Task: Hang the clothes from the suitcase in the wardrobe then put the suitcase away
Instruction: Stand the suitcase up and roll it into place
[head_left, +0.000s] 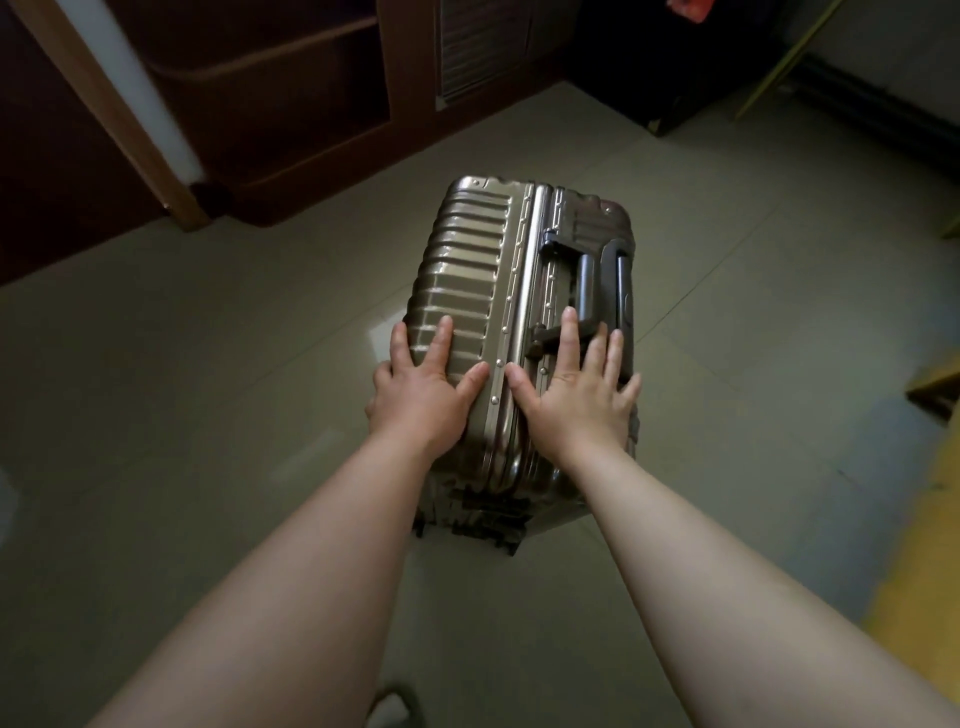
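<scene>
Two bare arms reach forward over a pale tiled floor (260, 338), which fills most of the view. Dark wood wardrobe (270, 104) stands at eleven o'clock, its door swung open with a pale strip down the edge, shelves dim inside. At one o'clock sits a dark shape in the corner, too shadowed to make out.

Dead centre stands the suitcase (467, 270), bronze and ribbed, shut along its metal frame, upright on the floor with its wheels low at six o'clock beneath the wrists. It sits near the wardrobe but clear of it.

On the suitcase's top face lies a dark handle (587, 291), toward three o'clock of the frame seam.

Left hand (421, 389) lies flat on the ribbed half, fingers spread, thumb near the seam, outer fingers curling over the left edge. Right hand (576, 395) lies flat on the other half, fingers splayed, fingertips reaching the near end of the handle. Neither grip is closed on anything; both palms press open against the shell.
</scene>
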